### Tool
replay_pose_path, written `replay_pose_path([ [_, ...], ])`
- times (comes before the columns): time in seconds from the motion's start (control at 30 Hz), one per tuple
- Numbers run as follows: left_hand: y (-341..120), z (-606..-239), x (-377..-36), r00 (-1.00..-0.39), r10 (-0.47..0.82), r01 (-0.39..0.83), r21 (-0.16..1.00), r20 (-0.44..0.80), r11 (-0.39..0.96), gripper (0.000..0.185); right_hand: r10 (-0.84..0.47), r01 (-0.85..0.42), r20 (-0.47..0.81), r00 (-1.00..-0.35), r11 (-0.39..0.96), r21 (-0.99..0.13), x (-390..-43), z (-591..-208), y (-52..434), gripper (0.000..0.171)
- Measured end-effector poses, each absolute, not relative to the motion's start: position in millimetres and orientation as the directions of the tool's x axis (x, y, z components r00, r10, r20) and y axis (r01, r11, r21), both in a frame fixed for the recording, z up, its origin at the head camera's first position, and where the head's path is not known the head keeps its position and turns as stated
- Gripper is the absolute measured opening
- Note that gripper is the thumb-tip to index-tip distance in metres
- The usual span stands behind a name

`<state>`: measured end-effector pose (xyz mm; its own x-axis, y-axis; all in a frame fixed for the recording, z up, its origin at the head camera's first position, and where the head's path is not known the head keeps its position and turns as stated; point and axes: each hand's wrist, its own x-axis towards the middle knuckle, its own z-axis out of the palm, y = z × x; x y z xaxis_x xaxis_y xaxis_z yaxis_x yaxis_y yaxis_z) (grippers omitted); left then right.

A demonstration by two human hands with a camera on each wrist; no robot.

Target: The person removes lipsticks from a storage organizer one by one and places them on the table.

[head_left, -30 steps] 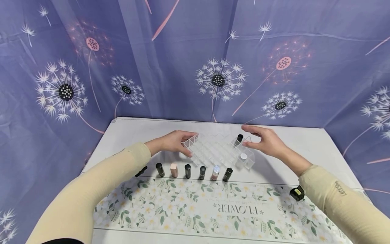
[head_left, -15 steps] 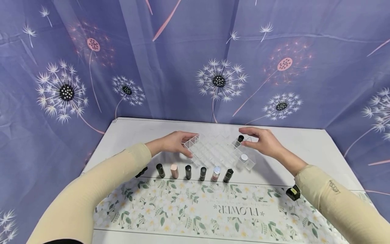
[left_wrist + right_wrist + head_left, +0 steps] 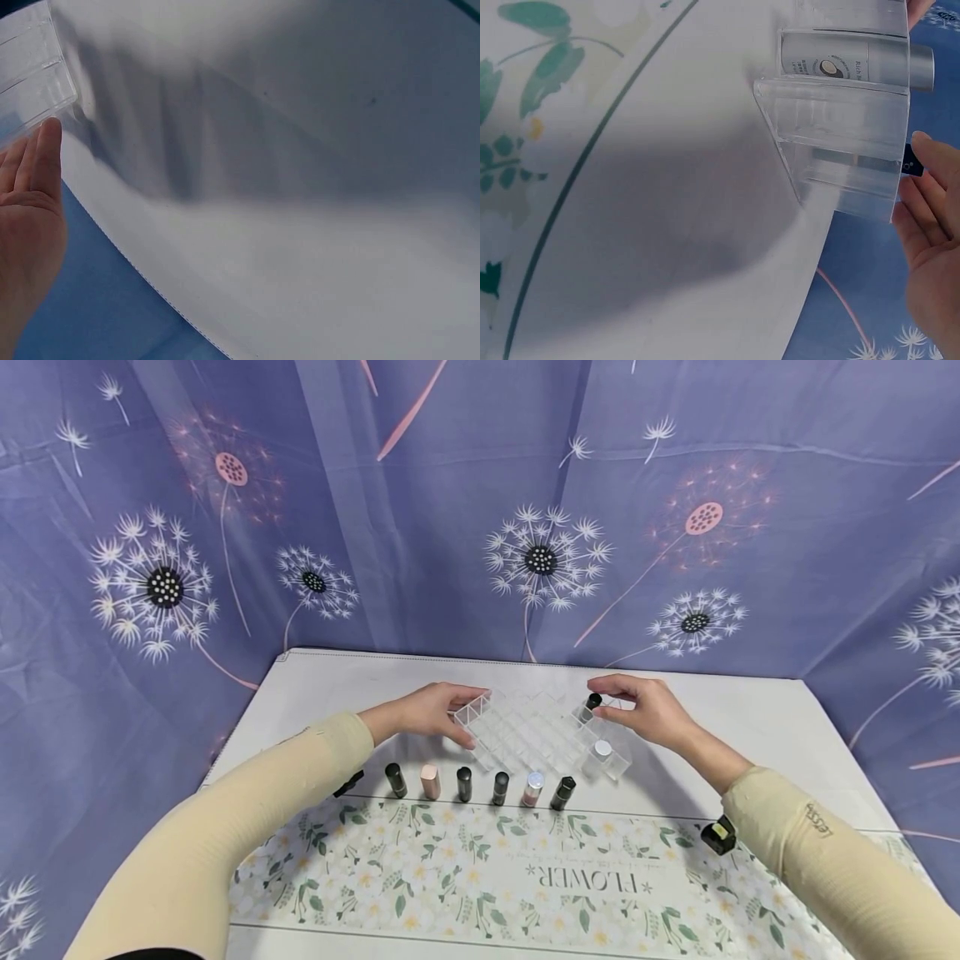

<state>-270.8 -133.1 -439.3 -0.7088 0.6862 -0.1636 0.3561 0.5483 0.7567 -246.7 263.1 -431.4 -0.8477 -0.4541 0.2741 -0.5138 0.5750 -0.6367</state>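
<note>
Blue cloth printed with dandelions hangs behind a white table (image 3: 750, 710), whose near edge carries a flowered mat (image 3: 480, 877). A clear plastic organizer (image 3: 536, 735) with many small compartments stands toward the far edge, about midway between the sides. The person's left hand (image 3: 431, 710) has its grip curled round the organizer's left end, thumb at the near corner. The right hand (image 3: 645, 710) holds the right end, its grip clasping that side beside a black-capped tube (image 3: 591, 704) standing in a far compartment. A silver-capped tube (image 3: 600, 752) sits in the near right compartment. Six lipsticks (image 3: 498, 787) stand upright in a row just in front, along the mat's far border.
</note>
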Motion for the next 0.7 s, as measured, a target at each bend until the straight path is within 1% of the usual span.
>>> replay_pose_path([
  [0.7, -133.4, -438.8, -270.5, -0.712, 0.682, 0.355, 0.752, -0.167, 0.555, 0.096, -0.437, -0.542, 0.328, -0.837, 0.584, -0.605, -247.9, -432.4, 258.9, 0.032],
])
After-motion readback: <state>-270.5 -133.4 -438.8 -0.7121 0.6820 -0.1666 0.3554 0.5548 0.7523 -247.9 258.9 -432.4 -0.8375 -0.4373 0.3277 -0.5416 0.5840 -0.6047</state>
